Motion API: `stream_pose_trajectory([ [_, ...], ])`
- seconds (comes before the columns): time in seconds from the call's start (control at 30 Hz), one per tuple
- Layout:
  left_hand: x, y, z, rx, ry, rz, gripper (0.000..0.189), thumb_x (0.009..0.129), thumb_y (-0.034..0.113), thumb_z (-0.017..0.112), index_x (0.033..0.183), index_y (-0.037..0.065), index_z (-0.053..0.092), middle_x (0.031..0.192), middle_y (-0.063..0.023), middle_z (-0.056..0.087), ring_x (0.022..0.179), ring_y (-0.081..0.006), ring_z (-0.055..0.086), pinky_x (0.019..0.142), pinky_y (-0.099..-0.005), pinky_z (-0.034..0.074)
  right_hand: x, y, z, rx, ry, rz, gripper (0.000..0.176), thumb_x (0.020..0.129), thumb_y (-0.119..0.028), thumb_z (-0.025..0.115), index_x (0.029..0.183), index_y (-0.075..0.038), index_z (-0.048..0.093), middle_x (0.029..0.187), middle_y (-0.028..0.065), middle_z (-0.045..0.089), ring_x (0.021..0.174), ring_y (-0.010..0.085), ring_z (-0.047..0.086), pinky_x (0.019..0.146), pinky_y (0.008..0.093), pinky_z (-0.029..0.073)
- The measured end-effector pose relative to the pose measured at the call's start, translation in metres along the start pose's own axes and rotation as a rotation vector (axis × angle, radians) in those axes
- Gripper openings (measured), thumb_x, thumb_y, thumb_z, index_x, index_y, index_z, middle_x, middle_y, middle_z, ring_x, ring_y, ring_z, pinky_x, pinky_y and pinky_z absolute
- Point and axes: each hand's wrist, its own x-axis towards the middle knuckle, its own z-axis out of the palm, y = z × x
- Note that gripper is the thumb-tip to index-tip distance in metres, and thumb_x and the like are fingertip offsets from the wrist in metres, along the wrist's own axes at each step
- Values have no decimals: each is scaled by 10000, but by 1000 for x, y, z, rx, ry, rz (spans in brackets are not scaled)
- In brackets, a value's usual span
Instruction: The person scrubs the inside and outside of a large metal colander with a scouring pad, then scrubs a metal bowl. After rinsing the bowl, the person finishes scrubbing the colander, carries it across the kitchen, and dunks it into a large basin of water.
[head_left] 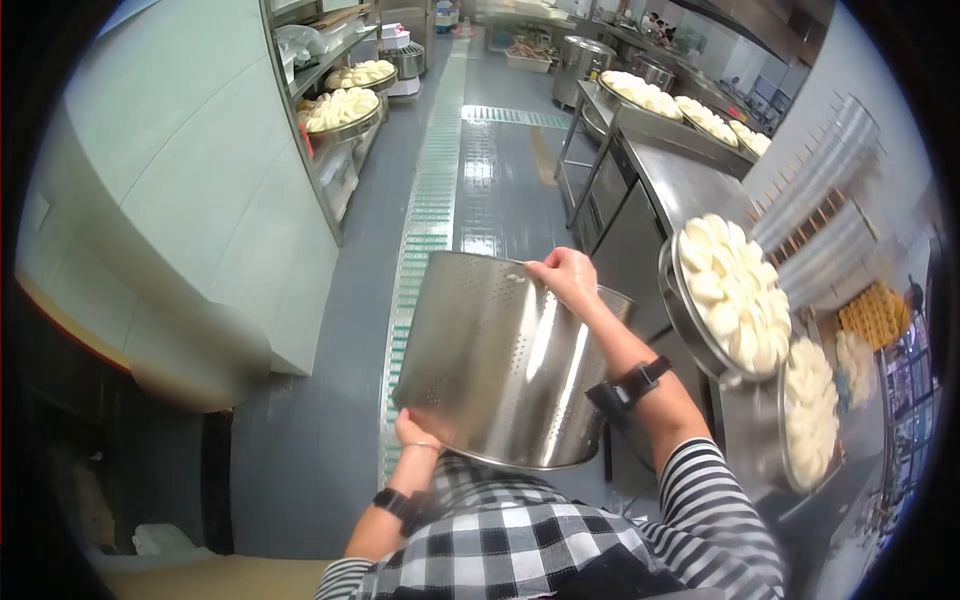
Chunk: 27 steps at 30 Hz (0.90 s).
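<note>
A large perforated steel pot [500, 360] lies tilted on its side in front of my body, above the floor. My right hand [565, 275] grips its far rim, fingers closed over the edge. At the near left, my left hand [416, 428] holds the lower edge, its fingers partly hidden by the pot. Rows of small holes run across the shiny wall. The inside of the pot cannot be seen.
On the right, a steel counter [685, 180] bears round trays of pale dough pieces [735, 295]. A shelf rack [325, 65] with more dough trays stands at the left. A green-slotted drain [430, 200] runs along the grey floor.
</note>
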Motion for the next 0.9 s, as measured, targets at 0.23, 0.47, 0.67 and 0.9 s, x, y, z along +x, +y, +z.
stream_pose_trajectory([
  [0.23, 145, 40, 146, 30, 111, 70, 415, 871, 297, 295, 1087, 28, 527, 1160, -107, 537, 1070, -268, 500, 939, -429, 364, 216, -3, 71, 49, 31, -96, 359, 627, -376, 704, 605, -42, 574, 603, 85, 588, 576, 181, 563, 570, 312, 446],
  [0.47, 249, 82, 333, -1, -30, 49, 429, 898, 332, 301, 1131, 34, 504, 1199, -102, 508, 1114, -267, 460, 938, -423, 354, 408, -14, 65, 134, 8, -35, 393, 629, -424, 664, 661, -37, 598, 725, 139, 618, 684, 273, 592, 659, 358, 459],
  [0.67, 371, 91, 478, 49, -45, 129, 398, 891, 303, 334, 1129, 32, 503, 1173, -93, 519, 1079, -252, 476, 932, -403, 364, 587, -5, 85, 141, 62, -74, 379, 630, -421, 657, 659, -47, 601, 712, 131, 618, 682, 261, 594, 650, 354, 457],
  [0.9, 488, 95, 623, -16, -53, 176, 415, 902, 291, 327, 1157, -8, 464, 1191, -109, 489, 1092, -258, 450, 937, -392, 349, 791, -13, 101, 133, -27, -7, 354, 657, -403, 640, 688, -51, 617, 712, 124, 633, 708, 257, 613, 666, 355, 466],
])
